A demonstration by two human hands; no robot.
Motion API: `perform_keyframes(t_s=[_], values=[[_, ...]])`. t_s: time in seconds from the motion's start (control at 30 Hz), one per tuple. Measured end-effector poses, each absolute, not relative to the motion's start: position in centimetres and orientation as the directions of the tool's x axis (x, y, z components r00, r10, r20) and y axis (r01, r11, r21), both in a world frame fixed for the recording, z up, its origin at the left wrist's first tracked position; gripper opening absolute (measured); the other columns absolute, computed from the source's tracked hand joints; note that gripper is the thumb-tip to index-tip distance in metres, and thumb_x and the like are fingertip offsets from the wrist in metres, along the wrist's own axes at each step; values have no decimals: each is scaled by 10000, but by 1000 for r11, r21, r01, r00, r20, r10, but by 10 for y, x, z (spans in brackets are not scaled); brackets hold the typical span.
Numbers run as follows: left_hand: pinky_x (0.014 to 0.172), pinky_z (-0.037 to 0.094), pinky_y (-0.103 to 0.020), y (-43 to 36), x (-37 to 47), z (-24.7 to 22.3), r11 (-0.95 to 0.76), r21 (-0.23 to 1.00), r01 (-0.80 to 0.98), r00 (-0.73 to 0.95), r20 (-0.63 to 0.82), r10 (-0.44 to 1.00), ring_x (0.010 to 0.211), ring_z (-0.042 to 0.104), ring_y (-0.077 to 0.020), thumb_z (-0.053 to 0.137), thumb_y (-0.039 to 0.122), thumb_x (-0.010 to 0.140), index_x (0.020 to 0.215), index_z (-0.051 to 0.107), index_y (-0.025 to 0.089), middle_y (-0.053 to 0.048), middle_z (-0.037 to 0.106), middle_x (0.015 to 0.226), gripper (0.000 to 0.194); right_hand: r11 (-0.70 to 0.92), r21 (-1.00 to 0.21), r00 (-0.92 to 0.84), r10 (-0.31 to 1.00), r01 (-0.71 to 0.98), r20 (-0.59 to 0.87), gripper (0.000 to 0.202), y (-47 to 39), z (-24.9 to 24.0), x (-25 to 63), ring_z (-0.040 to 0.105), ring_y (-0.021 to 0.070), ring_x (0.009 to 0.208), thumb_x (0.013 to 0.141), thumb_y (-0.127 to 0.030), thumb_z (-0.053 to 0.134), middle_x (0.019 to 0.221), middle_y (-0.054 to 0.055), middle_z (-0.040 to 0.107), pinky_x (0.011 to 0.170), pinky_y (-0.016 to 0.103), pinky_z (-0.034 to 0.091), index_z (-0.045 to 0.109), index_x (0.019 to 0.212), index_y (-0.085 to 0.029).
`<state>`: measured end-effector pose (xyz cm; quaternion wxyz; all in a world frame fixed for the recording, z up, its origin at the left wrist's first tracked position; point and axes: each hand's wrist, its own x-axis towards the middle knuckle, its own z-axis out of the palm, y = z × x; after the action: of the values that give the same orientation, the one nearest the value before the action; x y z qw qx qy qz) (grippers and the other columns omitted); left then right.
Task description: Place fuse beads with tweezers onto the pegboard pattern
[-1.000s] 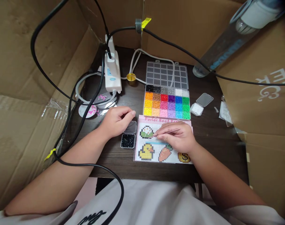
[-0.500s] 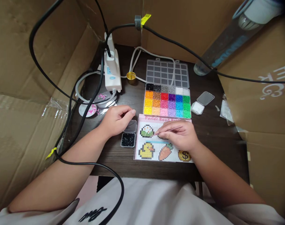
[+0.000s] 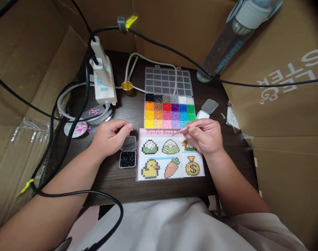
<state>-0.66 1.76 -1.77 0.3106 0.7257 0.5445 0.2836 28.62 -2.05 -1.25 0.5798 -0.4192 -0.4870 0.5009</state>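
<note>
Pink tweezers (image 3: 183, 129) are pinched in my right hand (image 3: 208, 136), their tips pointing left above the top of the bead pattern sheet (image 3: 161, 157). I cannot make out a bead at the tips. Pixel pictures of a duck, a carrot, a money bag and other figures fill the sheet. My left hand (image 3: 110, 137) rests on the table with its fingers loosely curled, and nothing shows in it. Beside it lies a small clear box of black beads (image 3: 127, 159), its lid open. A compartment case of coloured beads (image 3: 170, 115) stands behind the sheet.
At the left are a white power strip (image 3: 105, 83) and black cables (image 3: 87, 87), one crossing my left forearm. A gold cup (image 3: 127, 88), a small box of white pieces (image 3: 203, 115) and a clear bottle (image 3: 224, 48) stand farther back. Cardboard walls (image 3: 287, 122) enclose the table.
My right hand and the tweezers have lifted away from the pictures toward the sheet's upper right, uncovering the middle ones. The view has swung right; my left hand keeps its place.
</note>
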Motion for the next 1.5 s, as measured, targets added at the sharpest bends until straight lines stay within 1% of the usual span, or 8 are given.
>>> perform_keyframes(t_s=[0.3, 0.47, 0.67, 0.93, 1.03, 1.13, 1.33, 1.5], values=[[556, 456, -246, 17, -5, -14, -212, 747, 630, 253, 61, 965, 574, 596, -127, 544, 398, 841, 674, 673, 196, 4, 662, 609, 291, 148, -974, -1, 989, -174, 150, 90, -19, -14, 285, 562, 119, 484, 731, -336, 832, 561, -5, 678, 493, 275, 477, 793, 742, -255], [562, 458, -248, 18, -5, -15, -207, 750, 628, 247, 61, 967, 576, 597, -127, 540, 404, 839, 679, 671, 197, 4, 659, 609, 293, 131, -977, 12, 991, -169, 130, 142, -19, -18, 284, 558, 119, 477, 715, -378, 838, 560, -4, 673, 479, 276, 476, 789, 738, -247], [568, 460, -247, 18, -5, -16, -206, 753, 625, 243, 63, 968, 587, 602, -127, 552, 395, 841, 686, 673, 203, 7, 662, 621, 274, 125, -977, -12, 992, -172, 129, 123, -20, -19, 283, 561, 111, 484, 732, -360, 829, 581, -2, 685, 485, 264, 475, 793, 750, -243], [550, 434, -260, 17, -5, -17, -182, 772, 609, 210, 64, 976, 584, 582, -128, 588, 347, 836, 716, 690, 216, 13, 658, 630, 205, 83, -994, -24, 996, -73, 85, 208, -21, -12, 282, 582, 125, 502, 700, -429, 834, 604, 13, 702, 494, 272, 489, 785, 717, -228], [529, 392, -258, 16, -5, -14, -185, 763, 620, 198, 76, 977, 545, 521, -110, 594, 345, 838, 631, 637, 200, 23, 595, 568, 257, 84, -994, -35, 996, -64, 86, 235, -21, -11, 282, 600, 127, 511, 703, -451, 825, 605, 13, 703, 486, 264, 486, 782, 720, -221], [524, 365, -246, 16, -4, -10, -174, 759, 627, 188, 70, 980, 536, 471, -92, 583, 328, 836, 579, 577, 177, 33, 535, 537, 298, 100, -992, -42, 994, -83, 104, 198, -20, -11, 284, 621, 129, 530, 722, -413, 821, 588, 7, 696, 508, 260, 501, 781, 721, -218], [521, 372, -246, 17, -1, -9, -179, 744, 644, 193, 68, 979, 534, 488, -99, 581, 346, 821, 600, 608, 178, 25, 568, 546, 279, 79, -994, -70, 994, -78, 84, 179, -24, -6, 277, 624, 125, 507, 721, -379, 822, 604, 18, 720, 474, 245, 501, 784, 721, -204], [512, 388, -262, 15, 0, -11, -194, 744, 640, 212, 72, 975, 518, 522, -121, 548, 379, 831, 575, 594, 192, 6, 592, 539, 320, 89, -996, -241, 967, -3, 87, 67, -33, -1, 257, 716, 176, 631, 710, -259, 827, 698, 51, 771, 560, 268, 579, 793, 701, -203]])
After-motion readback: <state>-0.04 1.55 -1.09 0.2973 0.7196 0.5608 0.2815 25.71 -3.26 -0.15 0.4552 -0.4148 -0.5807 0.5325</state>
